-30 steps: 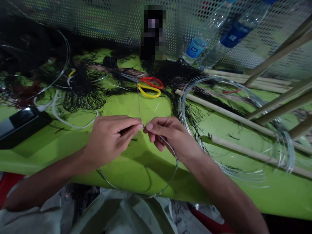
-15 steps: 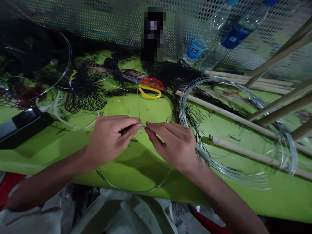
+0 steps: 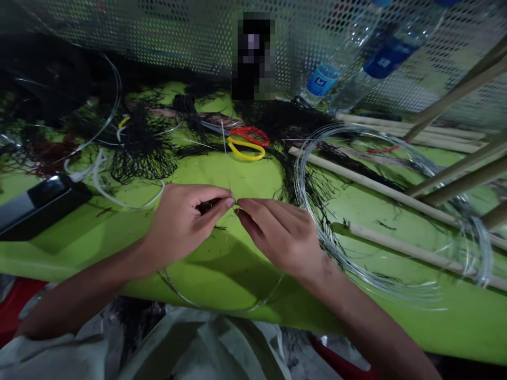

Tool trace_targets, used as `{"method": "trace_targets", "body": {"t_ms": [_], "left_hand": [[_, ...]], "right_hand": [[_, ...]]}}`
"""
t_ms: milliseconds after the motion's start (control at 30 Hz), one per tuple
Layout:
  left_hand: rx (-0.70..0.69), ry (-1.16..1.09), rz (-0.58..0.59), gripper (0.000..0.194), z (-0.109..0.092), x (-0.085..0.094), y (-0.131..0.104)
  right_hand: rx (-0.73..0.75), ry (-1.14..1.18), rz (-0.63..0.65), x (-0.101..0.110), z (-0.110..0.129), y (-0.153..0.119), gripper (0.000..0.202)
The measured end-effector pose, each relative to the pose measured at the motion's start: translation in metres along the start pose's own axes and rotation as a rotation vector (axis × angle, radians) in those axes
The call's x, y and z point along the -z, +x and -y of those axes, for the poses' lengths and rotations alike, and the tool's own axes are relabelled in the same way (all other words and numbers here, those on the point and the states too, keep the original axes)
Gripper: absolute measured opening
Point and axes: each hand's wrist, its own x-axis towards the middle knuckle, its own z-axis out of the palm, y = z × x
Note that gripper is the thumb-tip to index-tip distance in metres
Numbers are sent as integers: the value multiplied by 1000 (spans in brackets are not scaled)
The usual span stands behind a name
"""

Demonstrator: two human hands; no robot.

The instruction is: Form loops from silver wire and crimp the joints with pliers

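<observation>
Green table (image 3: 198, 177) fills most of my feed; one perforated metal panel (image 3: 158, 45) runs along its far side. Black netting (image 3: 146, 153) lies in several clumps, most of it left of centre and along the back; strands overlap, so I get no firm count.

Sticks: two long pale sticks (image 3: 368, 184) lie slanting on the right half, at least two more behind them. At least four leaning poles (image 3: 455, 103) cut in at the right edge. One large coil of wire (image 3: 299, 177), many strands, lies partly over and under the sticks; I can't sort every crossing.

Containers: two clear plastic bottles (image 3: 322, 79) with blue labels, side by side at the panel, tilted in my view. Contents I can't make out. One black box (image 3: 43, 198) at far left, its inside hidden from me.

Two hands at work, middle of the table. Left hand (image 3: 184, 221): thumb and forefinger pinched on a thin wire (image 3: 186, 300). Right hand (image 3: 281, 232): thumb and fingertips closed on the same wire, just beside the left fingertips. The wire curves in a loop below both hands, toward the near edge.

One pair of scissors (image 3: 246, 143), one red handle and one yellow, lies beyond the fingertips.
</observation>
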Motion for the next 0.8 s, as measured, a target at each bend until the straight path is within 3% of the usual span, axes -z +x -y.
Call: {"method": "trace_targets", "body": {"t_ms": [67,133,200,300,367,400,467,567,667,733,800], "left_hand": [[-2,7,-6,22,1,-1,-1],[-12,10,4,22,0,-1,-1],[-33,9,21,23,-1,-2,-2],[-63,-1,9,24,-2,-2,-1],[-69,5,-1,24,-2,-2,0],[-64,16,1,24,-1,-2,0],[-46,33,7,25,2,-2,1],[-21,34,4,24,4,-1,2],[-24,35,0,22,4,-1,2],[-45,34,-8,21,2,-2,0],[-80,30,-25,20,1,-3,-1]], "right_hand": [[44,-24,-4,-1,2,-2,14],[-66,70,-11,-1,2,-1,9],[-311,355,32,0,-1,4,11],[-726,994,207,-2,-9,11,33],[-852,1219,303,-4,-13,14,43],[-851,1198,301,-5,-14,14,42],[-722,913,167,-6,-14,13,33],[-290,291,-97,-5,-8,6,9],[14,-12,-117,-4,-2,1,16],[26,-33,-91,-3,0,0,16],[-80,40,-55,-2,0,1,10]]}}
